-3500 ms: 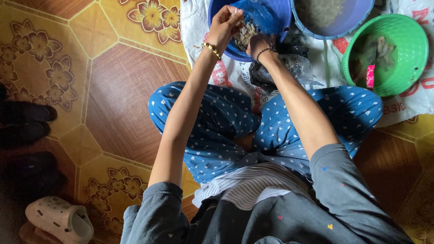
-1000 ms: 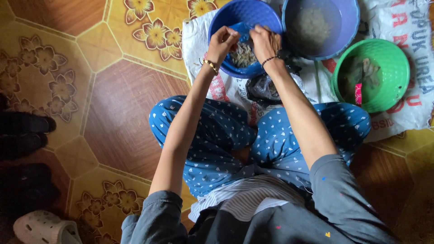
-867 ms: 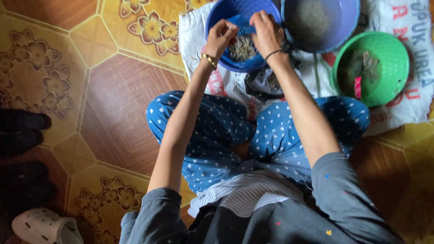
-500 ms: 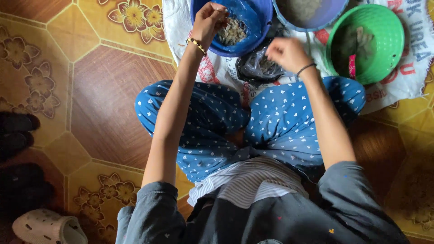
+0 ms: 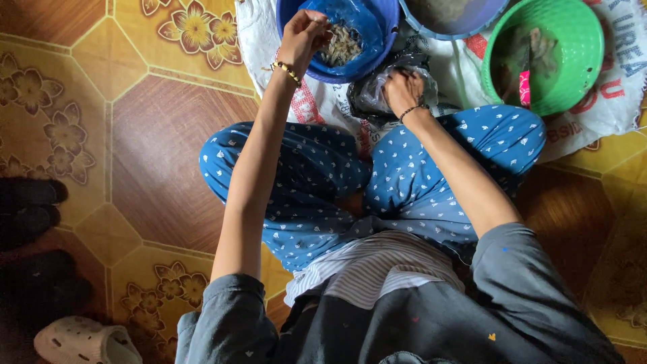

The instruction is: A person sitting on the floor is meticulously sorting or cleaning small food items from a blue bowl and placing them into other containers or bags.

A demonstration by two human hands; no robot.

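I sit cross-legged on a tiled floor in blue dotted trousers. My left hand [image 5: 303, 34], with a beaded bracelet, reaches over the rim of a blue bowl [image 5: 387, 27] and its fingers are closed on small pale pieces from the heap [image 5: 342, 46] inside. My right hand [image 5: 402, 87] rests lower, on a crumpled clear plastic bag [image 5: 374, 94] lying in front of my knees; its fingers curl down into the bag, and what they pinch is hidden.
A purple-blue basin [image 5: 451, 13] and a green basket [image 5: 573, 61] with a pink-handled tool [image 5: 524, 87] stand on a white printed sack [image 5: 606, 101]. Dark shoes [image 5: 27, 202] and a pale clog [image 5: 84, 340] lie at the left on the patterned floor.
My right hand has left the blue bowl and come down to the plastic bag. The left hand stays at the bowl. The view has shifted slightly.
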